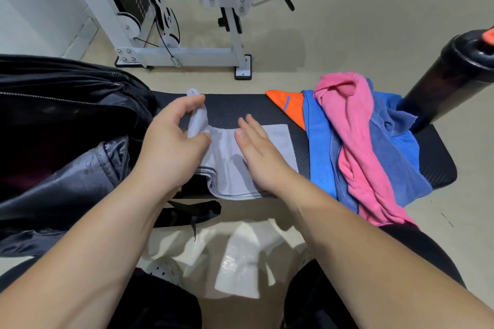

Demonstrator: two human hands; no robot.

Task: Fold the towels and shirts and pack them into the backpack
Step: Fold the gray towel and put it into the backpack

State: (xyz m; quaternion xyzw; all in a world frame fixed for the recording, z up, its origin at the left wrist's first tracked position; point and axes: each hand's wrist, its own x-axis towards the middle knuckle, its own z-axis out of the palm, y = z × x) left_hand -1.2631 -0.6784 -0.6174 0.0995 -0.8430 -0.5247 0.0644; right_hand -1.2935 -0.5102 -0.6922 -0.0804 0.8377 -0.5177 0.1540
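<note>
Partly, right hand [258,153] covers the grey towel [280,141]

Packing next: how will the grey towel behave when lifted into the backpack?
Probably floppy: the grey towel bends limply where the left hand grips it. Likely light and thin, since it lies flat under the right hand. It may unfold unless supported.

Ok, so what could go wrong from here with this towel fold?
The grey towel overhangs the near edge of the bench; it could slide off if the right hand lifts. The pink cloth hangs off too and may drop. Tugging it could topple the black bottle nearby.
</note>
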